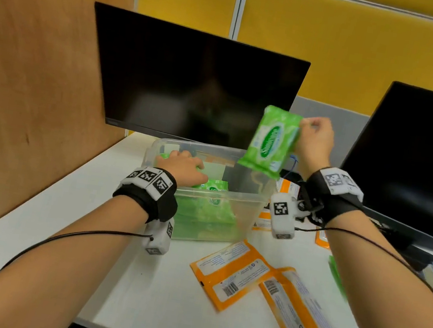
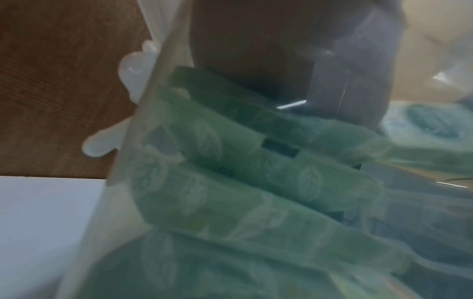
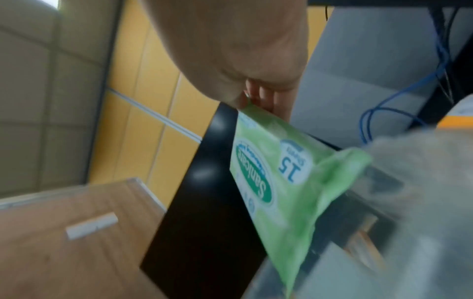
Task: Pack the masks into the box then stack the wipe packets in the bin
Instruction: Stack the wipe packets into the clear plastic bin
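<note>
My right hand [image 1: 314, 143] pinches one green plastic wipe packet [image 1: 270, 141] above the clear plastic bin [image 1: 221, 196]; my left hand [image 1: 183, 167] rests inside on stacked green packets [image 1: 214, 189], grip unclear; two orange packets [image 1: 267, 298] lie nearest me on the white desk [image 1: 147, 295].

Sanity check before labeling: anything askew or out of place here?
Two orange packets lie overlapping, face-down and skewed on the desk, outside the bin. The green packet dangles tilted, pinched by the right hand.
</note>
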